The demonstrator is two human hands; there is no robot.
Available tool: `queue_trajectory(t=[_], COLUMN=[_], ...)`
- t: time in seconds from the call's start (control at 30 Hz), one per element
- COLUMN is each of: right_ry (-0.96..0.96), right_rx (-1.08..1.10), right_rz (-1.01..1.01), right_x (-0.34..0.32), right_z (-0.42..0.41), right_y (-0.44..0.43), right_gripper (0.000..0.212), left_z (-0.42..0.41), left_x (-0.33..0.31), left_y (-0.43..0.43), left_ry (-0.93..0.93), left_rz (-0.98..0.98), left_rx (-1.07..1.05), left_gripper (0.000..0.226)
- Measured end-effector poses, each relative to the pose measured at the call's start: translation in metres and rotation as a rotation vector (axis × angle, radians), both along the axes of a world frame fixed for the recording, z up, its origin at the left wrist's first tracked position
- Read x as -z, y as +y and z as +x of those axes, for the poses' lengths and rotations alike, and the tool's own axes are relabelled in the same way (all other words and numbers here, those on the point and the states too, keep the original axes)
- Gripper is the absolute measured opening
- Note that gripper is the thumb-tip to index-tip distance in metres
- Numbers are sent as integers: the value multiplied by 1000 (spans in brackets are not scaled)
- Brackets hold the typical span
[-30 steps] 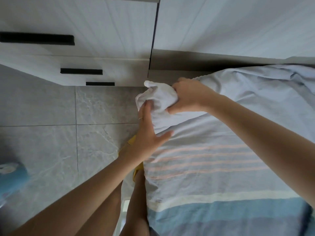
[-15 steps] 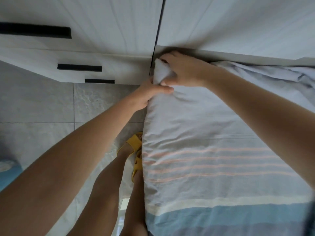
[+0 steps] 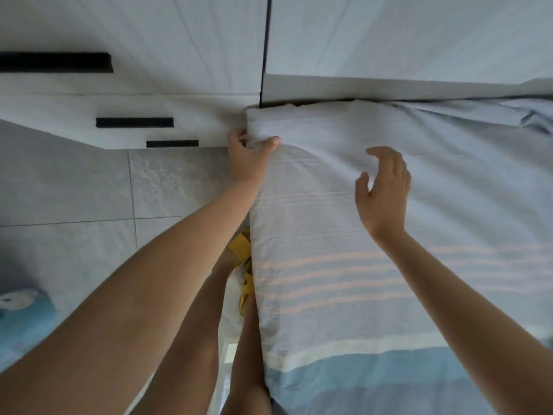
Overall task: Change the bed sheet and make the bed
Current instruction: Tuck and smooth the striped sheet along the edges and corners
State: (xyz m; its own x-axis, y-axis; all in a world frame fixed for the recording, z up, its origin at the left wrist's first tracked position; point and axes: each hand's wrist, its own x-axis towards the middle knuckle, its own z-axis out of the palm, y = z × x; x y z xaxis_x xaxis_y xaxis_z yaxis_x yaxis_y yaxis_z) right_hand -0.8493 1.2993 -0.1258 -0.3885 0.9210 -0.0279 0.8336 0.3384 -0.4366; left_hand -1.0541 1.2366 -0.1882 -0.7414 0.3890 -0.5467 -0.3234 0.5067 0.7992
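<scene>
Our left hand [image 3: 250, 158] grips the bed sheet [image 3: 389, 295] at the bed's far corner, next to the white drawers [image 3: 134, 94]. Our right hand [image 3: 384, 190] holds nothing (fingers loose, a bit bent) over the striped sheet.

I see the left hand [image 3: 250, 158] pinching the striped sheet [image 3: 389, 295] at the bed's far-left corner, beside the white drawers [image 3: 149, 94]. The right hand [image 3: 384, 196] sits above the sheet to the right, fingers loose, holding nothing. A yellow sandal [image 3: 241, 250] shows on the tiled floor [image 3: 89, 190].
</scene>
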Motion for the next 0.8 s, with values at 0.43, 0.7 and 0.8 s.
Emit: queue_trajectory(t=[0.43,0.7,0.8], right_ry=[154,-168,-294], right_rx=[-258,246,478], right_rz=[-221,-93,-337], right_x=[12,29,35], right_z=[8,187,228], right_y=[15,-69,-75], right_gripper=[58,56,83], left_z=[68,116,146], left_x=[-7,6,0], left_y=[-68,8,82], left_ry=[1177,1338,1291], left_rz=[87,-55,-198], left_rx=[1464,1882,1845], left_gripper=[60,79,87])
